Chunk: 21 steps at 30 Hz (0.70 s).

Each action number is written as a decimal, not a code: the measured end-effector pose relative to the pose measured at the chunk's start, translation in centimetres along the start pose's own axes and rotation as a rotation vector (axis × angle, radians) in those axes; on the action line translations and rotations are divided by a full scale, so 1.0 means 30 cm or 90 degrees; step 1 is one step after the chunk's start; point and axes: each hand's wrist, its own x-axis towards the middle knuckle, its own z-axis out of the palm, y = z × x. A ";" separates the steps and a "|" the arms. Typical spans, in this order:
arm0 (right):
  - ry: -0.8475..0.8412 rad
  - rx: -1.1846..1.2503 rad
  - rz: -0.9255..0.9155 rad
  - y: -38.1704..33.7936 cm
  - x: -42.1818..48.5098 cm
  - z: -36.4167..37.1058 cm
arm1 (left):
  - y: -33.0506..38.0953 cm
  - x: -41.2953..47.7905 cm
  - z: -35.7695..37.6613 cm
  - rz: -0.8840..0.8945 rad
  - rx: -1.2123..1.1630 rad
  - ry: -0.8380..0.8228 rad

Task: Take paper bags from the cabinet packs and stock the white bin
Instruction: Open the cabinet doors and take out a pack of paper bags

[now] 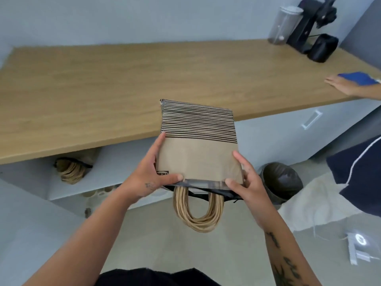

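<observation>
a person holds a flat pack of paper bags (198, 145) level over the floor, just before the worktop (103, 89) edge. the left hand (152, 174) and right hand (245, 182) each grip a near corner, thumbs on top. the pack looks light but floppy, possibly film-wrapped and slick, so a two-sided hold suits it. its twisted handles (198, 215) dangle and could snag. a lined waste bin (282, 182) crowds the right; the left is freer. no white bin shows.
</observation>
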 end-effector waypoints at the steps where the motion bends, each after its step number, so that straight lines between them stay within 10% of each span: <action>1: -0.015 0.002 -0.004 -0.012 0.037 0.010 | 0.012 0.010 -0.016 0.012 0.000 0.022; 21: -0.130 0.006 0.011 -0.181 0.943 0.497 | 0.028 0.490 -0.679 -0.034 -0.062 0.246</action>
